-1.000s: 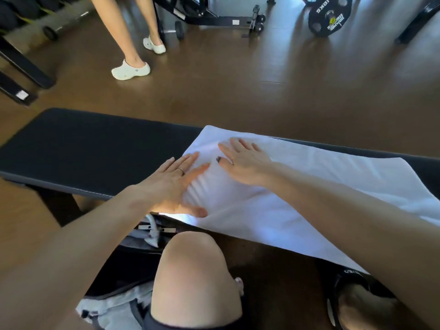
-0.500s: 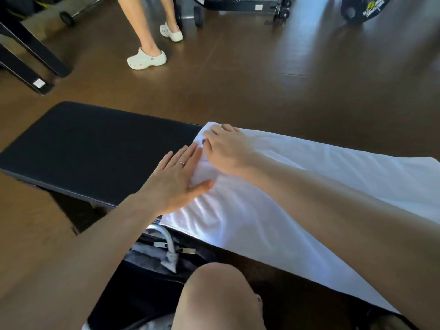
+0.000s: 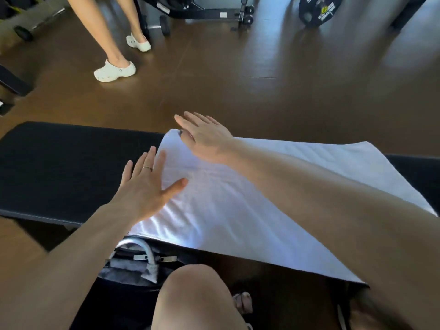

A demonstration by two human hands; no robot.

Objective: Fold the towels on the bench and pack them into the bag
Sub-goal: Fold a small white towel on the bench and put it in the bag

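A white towel [image 3: 238, 206] lies spread over the right half of the black bench [image 3: 59, 167], its near edge hanging over the front. My left hand [image 3: 145, 189] lies flat with straight fingers on the towel's left edge, partly on the bench pad. My right hand [image 3: 204, 136] is flat with fingers spread at the towel's far left corner, its fingertips past the bench's far edge. Below the bench's front edge a dark bag [image 3: 133, 265] with a white handle and zip pulls sits on the floor beside my knee [image 3: 197, 298].
Another person's legs in white clogs [image 3: 115, 70] stand on the brown floor beyond the bench at the left. Gym machine frames [image 3: 202, 13] and a weight plate [image 3: 320, 9] stand at the back. The bench's left half is bare pad.
Both hands have slid outward across the towel: the right hand went to the far left corner, the left hand to the left edge. The other person stepped slightly.
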